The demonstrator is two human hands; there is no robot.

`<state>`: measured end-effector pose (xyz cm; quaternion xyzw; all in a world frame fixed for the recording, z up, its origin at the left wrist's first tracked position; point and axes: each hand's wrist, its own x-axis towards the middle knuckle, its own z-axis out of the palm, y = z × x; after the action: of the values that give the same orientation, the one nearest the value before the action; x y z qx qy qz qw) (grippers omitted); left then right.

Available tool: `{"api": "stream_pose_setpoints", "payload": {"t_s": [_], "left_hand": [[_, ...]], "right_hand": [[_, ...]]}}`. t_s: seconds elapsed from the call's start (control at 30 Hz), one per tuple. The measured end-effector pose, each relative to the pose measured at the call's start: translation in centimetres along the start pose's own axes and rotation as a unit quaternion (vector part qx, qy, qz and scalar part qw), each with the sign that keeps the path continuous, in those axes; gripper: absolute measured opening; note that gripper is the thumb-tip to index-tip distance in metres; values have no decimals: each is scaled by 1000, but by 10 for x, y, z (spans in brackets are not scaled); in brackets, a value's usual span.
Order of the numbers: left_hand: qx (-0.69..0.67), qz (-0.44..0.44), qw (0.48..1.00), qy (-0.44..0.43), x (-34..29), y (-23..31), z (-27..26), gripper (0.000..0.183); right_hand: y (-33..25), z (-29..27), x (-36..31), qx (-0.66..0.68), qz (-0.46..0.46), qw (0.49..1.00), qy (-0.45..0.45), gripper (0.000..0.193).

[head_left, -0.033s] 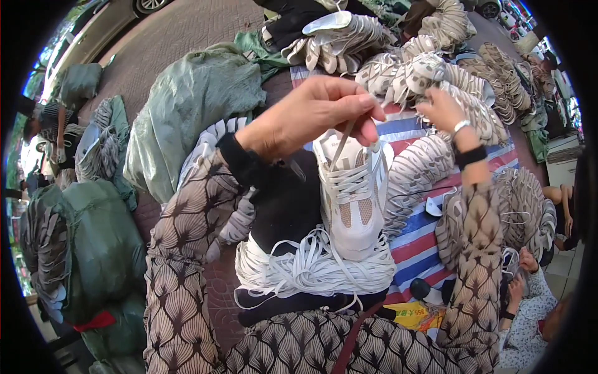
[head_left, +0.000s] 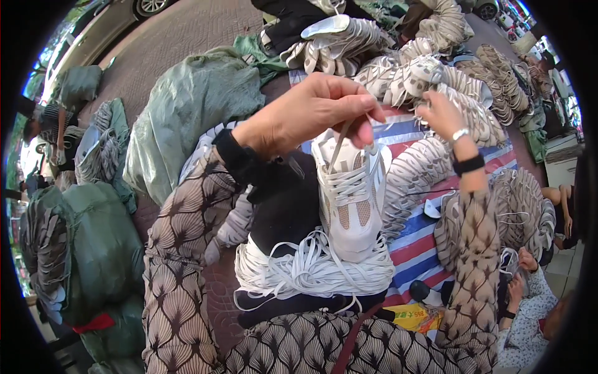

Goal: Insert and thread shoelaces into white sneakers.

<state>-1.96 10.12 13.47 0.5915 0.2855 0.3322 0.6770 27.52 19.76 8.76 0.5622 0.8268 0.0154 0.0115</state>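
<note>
A white and beige sneaker [head_left: 352,209] stands toe toward me, partly laced, on a bundle of loose white shoelaces [head_left: 308,268] across my lap. Above its tongue, my left hand [head_left: 314,112] is closed in a pinch on a shoelace [head_left: 338,148] that runs down to the upper eyelets. My right hand [head_left: 443,115] is raised farther to the right, in front of a heap of sneakers, its fingers curled together. Whatever those fingers may hold is too small to make out. Black cloth [head_left: 283,212] lies beside the sneaker, under my left wrist.
Rows of stacked sneakers [head_left: 417,168] lie on a striped sheet [head_left: 414,243]. More sneaker piles [head_left: 430,75] stand beyond. Green sacks [head_left: 196,112] are at the left. Another person's hands [head_left: 520,274] work at the lower right. A parked car [head_left: 93,37] stands at the far left.
Both hands keep nearly the same places and grips. The view has shifted very slightly; nothing else visibly differs.
</note>
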Motion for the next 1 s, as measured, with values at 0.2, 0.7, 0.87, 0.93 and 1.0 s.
{"api": "stream_pose_setpoints", "payload": {"t_s": [0.2, 0.7, 0.87, 0.93, 1.0], "left_hand": [[152, -79, 984, -42, -12, 41, 5, 33], [132, -175, 974, 55, -96, 5, -22, 25], [192, -117, 974, 5, -77, 19, 12, 24], [211, -118, 970, 7, -82, 22, 14, 23], [212, -166, 962, 36, -96, 18, 6, 22]], "right_hand": [[-93, -40, -31, 691, -251, 672, -89, 41], [-59, -63, -88, 366, -164, 881, -252, 77], [-130, -55, -97, 518, -282, 795, -145, 52], [-156, -37, -81, 569, -271, 745, -220, 28], [-160, -34, -83, 605, -291, 709, -218, 30]]}}
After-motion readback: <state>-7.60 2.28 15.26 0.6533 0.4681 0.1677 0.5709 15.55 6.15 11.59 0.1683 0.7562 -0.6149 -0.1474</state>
